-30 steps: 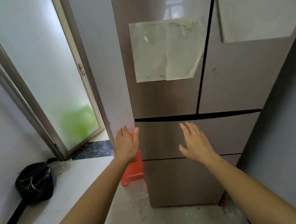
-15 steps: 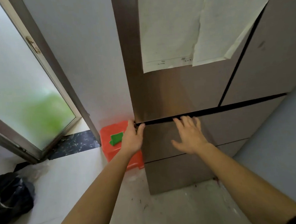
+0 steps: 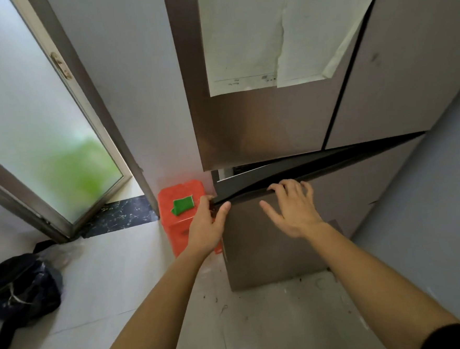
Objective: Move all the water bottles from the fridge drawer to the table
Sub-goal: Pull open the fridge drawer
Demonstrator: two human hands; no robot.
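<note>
Pale glossy tile floor (image 3: 116, 277): both bare forearms reach across it from the bottom edge of the view towards the fridge.
Left hand (image 3: 205, 227): grasps the top left corner of the bronze-brown metal fridge drawer (image 3: 269, 245), with the thumb on the front face and the fingers wrapped round the side edge.
Right hand (image 3: 294, 210): hooked over the drawer's top edge, a little right of the left hand. The fingertips curl behind the rim and the thumb is splayed on the front panel.
Fridge drawer: stands ajar, its left end farther out than its right. A dark wedge-shaped gap shows under the upper doors, widest at the left.
Water bottles: the drawer's inside is hidden, so I cannot tell where they lie.
Orange plastic stool (image 3: 178, 227): on the floor just beside the fridge's left side, partly behind the left hand. A flat green piece (image 3: 182, 205) lies on its top.
Black plastic bag (image 3: 22, 289): at the floor's left edge, well apart from the fridge.
Upper fridge doors (image 3: 247, 124): two panels in the same bronze-brown, with a dark seam between them.
White paper sheets (image 3: 254, 36): stuck to the left upper door, one lower corner curling away.
Frosted glass door (image 3: 37, 119): far left, in a metal frame, with a green blur behind the pane.
</note>
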